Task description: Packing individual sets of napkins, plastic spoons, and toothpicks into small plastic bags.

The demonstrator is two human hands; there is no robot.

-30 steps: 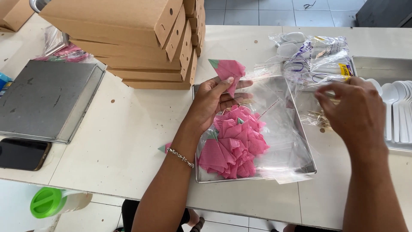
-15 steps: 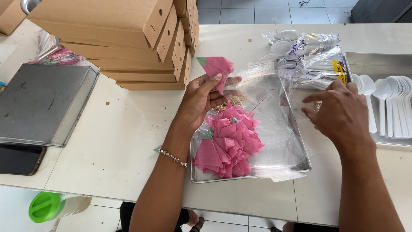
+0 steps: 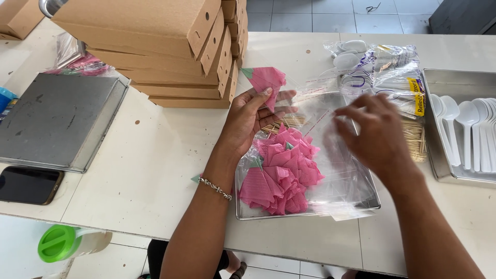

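My left hand (image 3: pixel 247 120) holds a folded pink paper napkin (image 3: pixel 267 81) with a green corner, pinched between thumb and fingers above the far edge of a metal tray (image 3: pixel 310 213). A pile of the same pink napkins (image 3: pixel 281 173) lies in the tray's left half, with clear plastic bags (image 3: pixel 346 178) covering the right half. My right hand (image 3: pixel 374 132) is blurred, hovering over the clear bags with fingers spread and nothing visible in it. A bundle of toothpicks (image 3: pixel 281 124) lies just under my left hand's fingers.
A stack of brown cardboard boxes (image 3: pixel 170 51) stands behind the tray at left. A tray of white plastic spoons (image 3: pixel 467 129) sits at right, more toothpicks (image 3: pixel 414 138) beside it, a bag of spoons (image 3: pixel 380 64) behind. An upturned grey tray (image 3: pixel 57 121), a phone (image 3: pixel 28 184) and a green-lidded bottle (image 3: pixel 70 243) are at left.
My right hand has moved left from the toothpicks at the tray's right edge to above the clear bags. My left hand keeps holding the pink napkin in nearly the same place.
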